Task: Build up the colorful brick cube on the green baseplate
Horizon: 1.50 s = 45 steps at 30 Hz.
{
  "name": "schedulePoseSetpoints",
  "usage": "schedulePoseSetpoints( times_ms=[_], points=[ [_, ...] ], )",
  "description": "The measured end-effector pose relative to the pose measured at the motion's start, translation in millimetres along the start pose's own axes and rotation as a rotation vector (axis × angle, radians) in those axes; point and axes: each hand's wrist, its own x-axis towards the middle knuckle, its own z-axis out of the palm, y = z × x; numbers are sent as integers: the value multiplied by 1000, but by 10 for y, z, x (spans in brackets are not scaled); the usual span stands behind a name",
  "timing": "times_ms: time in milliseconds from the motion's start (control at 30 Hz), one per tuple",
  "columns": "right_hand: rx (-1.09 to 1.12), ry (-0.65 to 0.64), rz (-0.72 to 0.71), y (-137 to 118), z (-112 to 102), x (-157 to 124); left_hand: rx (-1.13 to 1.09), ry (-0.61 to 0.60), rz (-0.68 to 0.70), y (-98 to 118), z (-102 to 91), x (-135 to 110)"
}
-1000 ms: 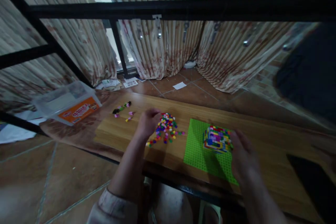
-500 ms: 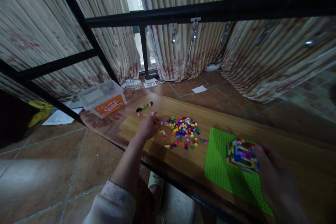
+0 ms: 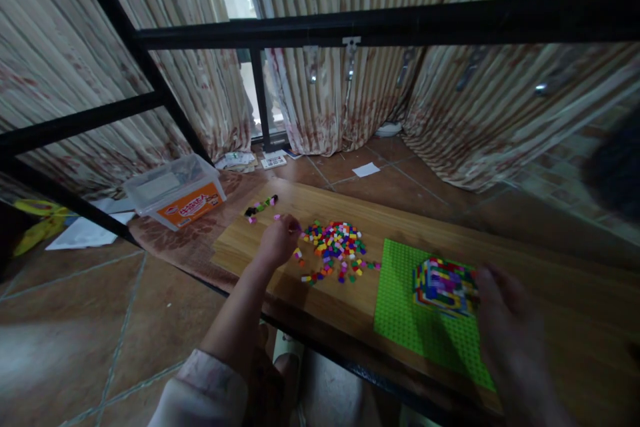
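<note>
My left hand (image 3: pixel 280 241) is closed in a pinch at the left edge of a pile of small coloured building bricks (image 3: pixel 336 240). A bit of purple shows near its fingertips, too small to name. My right hand (image 3: pixel 513 320), blurred, has curled fingers close to the right side of a hollow, multicoloured brick structure (image 3: pixel 443 288). Whether it touches the structure, and what its fingers hold, I cannot make out. The structure stands on a green studded baseplate (image 3: pixel 400 307). A short row of black, green and pink bricks (image 3: pixel 262 205) lies beyond my left hand.
The wooden board (image 3: pixel 310 200) carries the bricks and baseplate. At its left, a clear plastic tub (image 3: pixel 175 190) with an orange label sits on brown cloth (image 3: pixel 155 240). A black metal frame (image 3: pixel 380 27) crosses in front of striped curtains (image 3: pixel 320 100). Papers lie on the tiled floor.
The view has turned slightly right, so the scene sits further left. My left hand remains beside the pile and my right hand beside the structure, with little change in their poses.
</note>
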Motion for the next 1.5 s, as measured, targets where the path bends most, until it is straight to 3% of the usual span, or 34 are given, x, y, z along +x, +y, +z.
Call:
schedulePoseSetpoints(
  times_ms=[33, 100, 167, 267, 300, 367, 467, 633, 833, 900, 1333, 1500],
  points=[
    [-26, 56, -46, -22, -11, -14, -69, 1, 14, 58, -2, -27],
    [-64, 151, -150, -90, -30, -69, -427, -18, 5, 245, 27, -136],
    [-61, 155, -321, -173, -38, -163, -863, -158, -12, 511, 96, -317],
    [-46, -39, -499, -276, -25, -341, -1297, -512, -119, 947, 237, -636],
    [-33, -132, -536, -298, -16, -395, -1381, -576, -169, 1073, 281, -727],
    [-32, -267, -612, -320, 1, -472, -1504, -649, -234, 1269, 356, -859],
    [-31, -348, -639, -314, 15, -494, -1636, -659, -278, 1428, 435, -929],
    [126, -323, -502, -279, -11, -422, -1566, -604, -254, 1527, 512, -886],
    [221, -345, -349, -285, -57, -392, -1359, -532, 76, 1629, 538, -877],
    [248, -340, -282, -289, -65, -388, -1318, -512, 125, 1655, 544, -887],
    [423, -238, -81, -322, 10, -387, -1185, -347, 60, 1696, 662, -940],
    [489, -61, -28, -248, -153, -179, -1177, -291, -21, 1629, 629, -826]
  ],
)
